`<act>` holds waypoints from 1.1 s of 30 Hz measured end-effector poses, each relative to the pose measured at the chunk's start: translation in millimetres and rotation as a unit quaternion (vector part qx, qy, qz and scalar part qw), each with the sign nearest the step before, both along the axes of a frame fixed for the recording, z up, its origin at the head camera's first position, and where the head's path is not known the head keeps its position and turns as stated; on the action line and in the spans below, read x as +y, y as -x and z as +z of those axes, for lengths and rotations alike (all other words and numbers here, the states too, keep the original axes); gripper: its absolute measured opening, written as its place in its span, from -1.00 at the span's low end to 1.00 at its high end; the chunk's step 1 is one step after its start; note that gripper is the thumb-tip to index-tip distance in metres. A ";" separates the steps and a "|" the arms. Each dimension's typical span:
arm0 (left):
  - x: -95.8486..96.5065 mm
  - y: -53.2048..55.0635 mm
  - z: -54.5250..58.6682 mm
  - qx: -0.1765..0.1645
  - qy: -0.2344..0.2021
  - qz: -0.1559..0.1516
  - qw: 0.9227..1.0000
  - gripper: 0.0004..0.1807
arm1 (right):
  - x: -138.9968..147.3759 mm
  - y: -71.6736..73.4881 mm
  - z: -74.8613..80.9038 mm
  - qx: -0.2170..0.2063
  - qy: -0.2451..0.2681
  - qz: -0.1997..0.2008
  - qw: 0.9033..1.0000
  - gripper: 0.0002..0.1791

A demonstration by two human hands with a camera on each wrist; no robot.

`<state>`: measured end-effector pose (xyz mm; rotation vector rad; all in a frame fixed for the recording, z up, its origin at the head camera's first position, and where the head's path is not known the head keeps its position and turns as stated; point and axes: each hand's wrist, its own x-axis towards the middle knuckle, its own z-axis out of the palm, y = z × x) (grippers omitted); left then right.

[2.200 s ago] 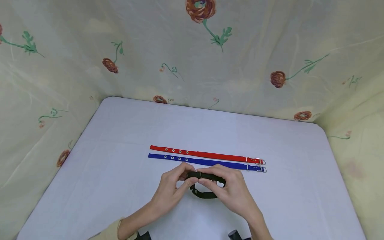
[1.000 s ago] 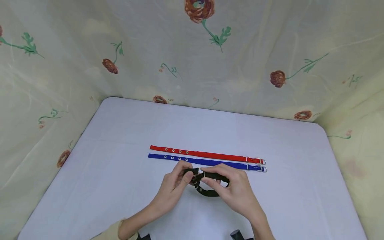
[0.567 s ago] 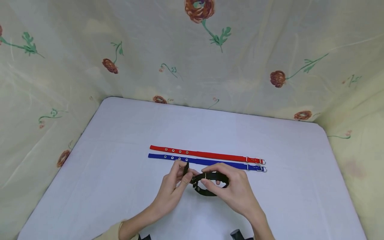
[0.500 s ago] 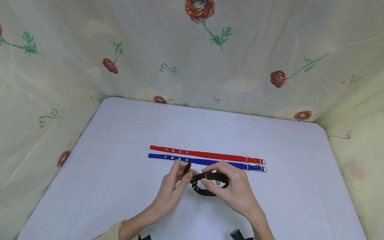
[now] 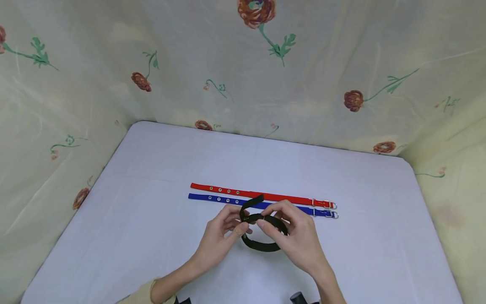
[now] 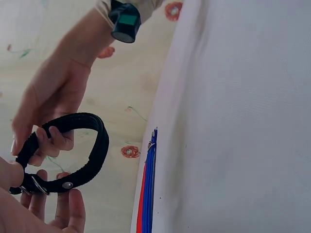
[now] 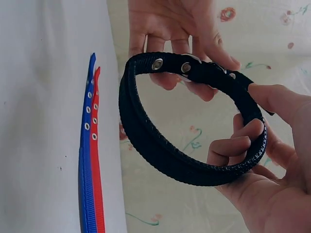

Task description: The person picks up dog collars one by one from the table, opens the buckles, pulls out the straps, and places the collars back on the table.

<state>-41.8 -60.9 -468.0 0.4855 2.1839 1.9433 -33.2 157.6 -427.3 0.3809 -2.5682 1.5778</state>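
Observation:
A black collar with metal eyelets is bent into a loop, held above the table by both hands. My left hand pinches it near the buckle, thumb in front and fingers behind. Its loose strap end sticks up and to the right past the left fingertips. My right hand grips the band to the right of the buckle, with thumb outside and fingers curled through the loop, as the right wrist view shows. Whether the buckle's prong sits in an eyelet is hard to make out.
Just beyond the hands, a red collar and a blue collar lie straight and side by side on the white table, buckles to the right. Floral cloth hangs around the table's back and sides.
The black collar's strap end, earlier folded back in the left fingers, now stands up and points right. The left fingers have shifted onto the buckle area; the loop has turned slightly.

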 end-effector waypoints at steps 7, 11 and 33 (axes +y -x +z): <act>-0.4 2.2 0.6 -0.030 0.012 0.020 0.999 -0.67 | -1.8 0.8 -1.4 0.003 -0.005 -0.009 1.000 -0.79; -2.4 2.9 2.4 -0.010 0.033 0.058 0.998 -0.71 | -4.0 1.9 -2.5 0.014 -0.046 -0.012 0.999 -0.79; 0.7 -5.5 8.8 0.174 0.115 0.052 0.977 -0.74 | -29.4 -1.4 -10.0 -0.017 -0.064 -0.009 0.998 -0.77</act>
